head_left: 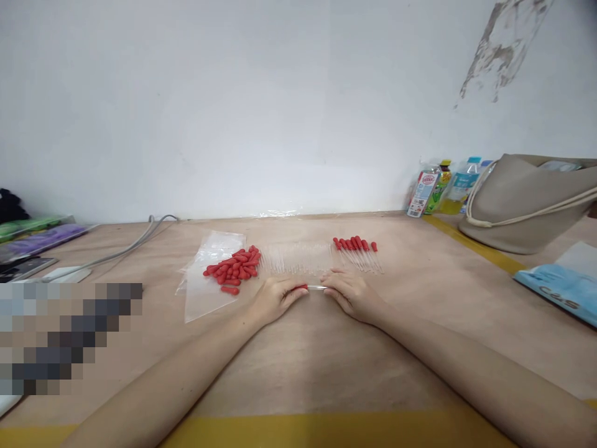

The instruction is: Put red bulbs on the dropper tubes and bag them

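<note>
Pinched in my left hand (274, 300) is a red rubber bulb (301, 287), mostly covered by the fingers. My right hand (352, 295) grips a clear glass dropper tube (316, 287), which runs level between the two hands and meets the bulb. Just beyond the hands, many loose glass tubes (296, 256) lie side by side on the table. To their left, a heap of red rubber bulbs (237, 267) rests partly on clear plastic bags (205, 302). Several droppers with red bulbs on their tubes (358, 244) lie in a row at the right.
A beige bag (522, 205) and drink bottles (436, 190) stand at the back right, with a blue package (557, 289) in front. At the left are a grey cable (125, 249), a phone (28, 269) and purple and green packs (44, 239). Yellow tape (298, 430) marks the near edge.
</note>
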Tool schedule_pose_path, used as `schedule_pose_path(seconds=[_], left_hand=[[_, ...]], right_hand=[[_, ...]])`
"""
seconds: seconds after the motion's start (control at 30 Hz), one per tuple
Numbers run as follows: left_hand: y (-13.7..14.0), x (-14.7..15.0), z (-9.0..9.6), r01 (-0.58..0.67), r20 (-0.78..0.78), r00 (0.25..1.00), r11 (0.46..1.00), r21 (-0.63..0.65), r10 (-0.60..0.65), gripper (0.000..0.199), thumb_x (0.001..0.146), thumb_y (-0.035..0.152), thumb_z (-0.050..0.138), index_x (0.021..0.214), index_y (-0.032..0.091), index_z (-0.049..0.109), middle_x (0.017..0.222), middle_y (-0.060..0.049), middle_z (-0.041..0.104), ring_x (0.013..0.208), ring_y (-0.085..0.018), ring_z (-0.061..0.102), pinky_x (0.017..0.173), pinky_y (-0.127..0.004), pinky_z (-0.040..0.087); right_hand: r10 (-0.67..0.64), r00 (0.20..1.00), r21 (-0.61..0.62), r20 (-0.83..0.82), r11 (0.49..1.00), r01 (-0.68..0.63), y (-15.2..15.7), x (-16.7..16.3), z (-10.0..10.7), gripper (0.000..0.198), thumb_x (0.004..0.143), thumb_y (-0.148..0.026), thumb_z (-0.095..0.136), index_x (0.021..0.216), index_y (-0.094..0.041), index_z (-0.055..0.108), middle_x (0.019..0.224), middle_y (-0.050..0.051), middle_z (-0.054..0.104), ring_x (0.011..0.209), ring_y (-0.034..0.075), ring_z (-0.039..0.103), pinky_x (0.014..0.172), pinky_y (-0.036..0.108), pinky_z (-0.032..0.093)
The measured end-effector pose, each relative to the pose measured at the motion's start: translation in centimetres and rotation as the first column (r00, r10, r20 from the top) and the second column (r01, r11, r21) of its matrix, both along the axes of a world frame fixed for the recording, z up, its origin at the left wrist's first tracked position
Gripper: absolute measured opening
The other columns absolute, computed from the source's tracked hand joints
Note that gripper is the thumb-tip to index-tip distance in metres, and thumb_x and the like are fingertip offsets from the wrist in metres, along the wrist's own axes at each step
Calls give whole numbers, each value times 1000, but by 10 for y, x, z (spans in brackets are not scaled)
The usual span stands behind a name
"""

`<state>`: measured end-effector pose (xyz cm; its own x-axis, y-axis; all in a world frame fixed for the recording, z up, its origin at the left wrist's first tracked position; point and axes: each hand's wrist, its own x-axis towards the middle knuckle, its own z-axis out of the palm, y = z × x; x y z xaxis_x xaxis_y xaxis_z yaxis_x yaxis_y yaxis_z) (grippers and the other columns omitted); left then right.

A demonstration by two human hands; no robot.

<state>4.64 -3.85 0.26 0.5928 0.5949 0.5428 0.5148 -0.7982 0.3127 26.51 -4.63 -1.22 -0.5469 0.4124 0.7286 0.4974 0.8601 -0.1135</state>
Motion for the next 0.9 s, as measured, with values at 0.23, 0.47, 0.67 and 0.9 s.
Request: schedule_pose_path(seconds=[0.23,0.47,0.67,0.9], left_hand=[[0,1,-4,106,-36,994,984,144,-102,17,84,26,49,94,19,60,85,-4,68,78,-15,61,79,-31,42],[0,2,-5,132,-47,991,971,197,-125,15,84,23,49,94,17,59,82,-5,68,74,-15,61,76,-31,43],[2,5,-6,172,-2,984,956,236,-176,16,83,20,51,98,18,58,87,-5,68,78,-15,62,75,-30,43],[3,1,-3,120,-24,993,970,212,-117,19,82,26,54,99,19,59,90,-4,68,85,-15,61,81,-32,41]], right_hand=[[58,998,20,-4,998,-58,2,-1,-2,17,86,-18,42,94,-18,56,91,6,66,86,15,61,89,37,46],[66,998,-42,-3,997,-66,-2,-7,-3,18,86,-18,40,93,-18,57,88,5,66,82,13,61,91,33,44],[61,998,-112,-10,992,-62,-3,-9,-2,19,87,-19,38,89,-18,57,84,3,66,78,12,61,92,32,42],[74,997,-216,4,974,-71,-1,-7,1,17,87,-21,41,91,-19,57,92,3,65,86,14,60,88,33,44]])
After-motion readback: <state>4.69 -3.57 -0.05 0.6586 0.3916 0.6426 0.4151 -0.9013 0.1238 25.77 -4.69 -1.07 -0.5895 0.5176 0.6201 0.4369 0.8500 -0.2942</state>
